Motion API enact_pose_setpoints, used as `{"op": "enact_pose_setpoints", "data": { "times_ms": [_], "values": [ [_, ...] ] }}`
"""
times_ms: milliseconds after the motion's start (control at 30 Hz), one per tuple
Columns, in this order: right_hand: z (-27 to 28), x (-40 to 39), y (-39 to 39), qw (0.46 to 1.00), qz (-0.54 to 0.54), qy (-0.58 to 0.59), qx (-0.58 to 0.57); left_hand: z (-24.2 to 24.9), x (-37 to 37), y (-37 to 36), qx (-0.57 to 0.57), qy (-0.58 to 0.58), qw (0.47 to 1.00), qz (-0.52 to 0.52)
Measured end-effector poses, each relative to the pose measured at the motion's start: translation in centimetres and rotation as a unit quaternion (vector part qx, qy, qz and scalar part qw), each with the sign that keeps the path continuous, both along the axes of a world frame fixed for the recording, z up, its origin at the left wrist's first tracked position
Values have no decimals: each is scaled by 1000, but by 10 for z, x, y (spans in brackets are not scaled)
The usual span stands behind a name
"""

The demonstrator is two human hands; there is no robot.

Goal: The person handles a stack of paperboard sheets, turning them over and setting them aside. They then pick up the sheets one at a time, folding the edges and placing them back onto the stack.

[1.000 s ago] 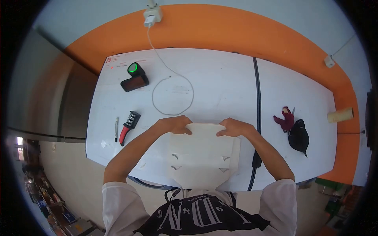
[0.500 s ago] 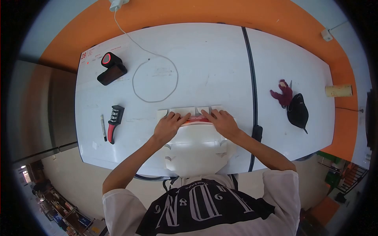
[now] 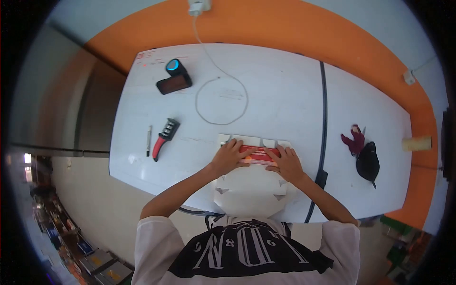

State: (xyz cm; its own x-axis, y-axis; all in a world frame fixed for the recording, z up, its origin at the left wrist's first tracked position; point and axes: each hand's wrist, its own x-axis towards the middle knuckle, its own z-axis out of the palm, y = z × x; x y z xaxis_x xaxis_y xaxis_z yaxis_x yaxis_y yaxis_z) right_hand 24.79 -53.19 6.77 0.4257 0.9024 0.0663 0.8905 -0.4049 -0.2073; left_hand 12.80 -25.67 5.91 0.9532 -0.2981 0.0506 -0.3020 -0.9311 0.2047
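Observation:
A flattened cardboard box [image 3: 249, 192] lies at the near edge of the table, its plain white inside facing up and several notched flaps along its sides. Across its far part, a panel with red print [image 3: 259, 156] is folded over towards me. My left hand [image 3: 229, 156] grips the left end of this panel, thumb and fingers bent over it. On its right end my right hand [image 3: 287, 164] does the same, fingers pressing on the cardboard. White flaps [image 3: 248, 140] stick out beyond the fold.
To the left lie a red-and-black knife sharpener [image 3: 165, 137] and a marker pen [image 3: 148, 141]. Further back are a black device with a lit ring [image 3: 175, 78] and a looped white cable [image 3: 247, 102]. Rightward, past a black strip [image 3: 324, 109], lie a maroon cloth item [image 3: 354, 141] and a black cap-like item [image 3: 368, 162].
More of the red printed panel shows, folded further towards me between both hands. The whole view has shifted and tilted. The device's ring has turned from red to blue.

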Motion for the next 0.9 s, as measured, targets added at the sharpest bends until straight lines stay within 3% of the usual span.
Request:
{"op": "enact_pose_setpoints", "data": {
  "times_ms": [67, 133, 267, 400, 533, 600, 667, 767, 833, 900],
  "values": [
    [6, 10, 3, 1000, 2, 14, 3, 11, 10, 6, -12, 30, 999, 6],
    [13, 22, 5, 989, -20, 149, -15, 10, 19, 12, -74, 117, 990, 24],
    [24, 36, 9, 979, -5, 202, -36, 18, 26, 19, -41, 148, 988, 16],
    [26, 26, 6, 983, 10, 177, -39, 16, 12, 17, -32, 130, 991, 20],
    [11, 5, 4, 996, 26, 62, -58, -7, -5, 9, -44, 39, 998, 29],
    [6, -4, 2, 999, 24, -22, -8, -12, -7, 5, -31, 28, 998, 36],
    [7, -2, 1, 999, 19, 7, -38, -14, -5, 5, -19, 16, 999, 42],
    [6, 14, 3, 998, -5, 66, 12, 7, 12, 19, -37, 72, 996, 37],
    [39, 27, 5, 971, -25, 234, 33, 54, 24, 23, -61, 192, 978, 49],
    [88, 32, 8, 963, -24, 268, 3, 95, 25, 30, -97, 199, 975, 32]
  ]
}}
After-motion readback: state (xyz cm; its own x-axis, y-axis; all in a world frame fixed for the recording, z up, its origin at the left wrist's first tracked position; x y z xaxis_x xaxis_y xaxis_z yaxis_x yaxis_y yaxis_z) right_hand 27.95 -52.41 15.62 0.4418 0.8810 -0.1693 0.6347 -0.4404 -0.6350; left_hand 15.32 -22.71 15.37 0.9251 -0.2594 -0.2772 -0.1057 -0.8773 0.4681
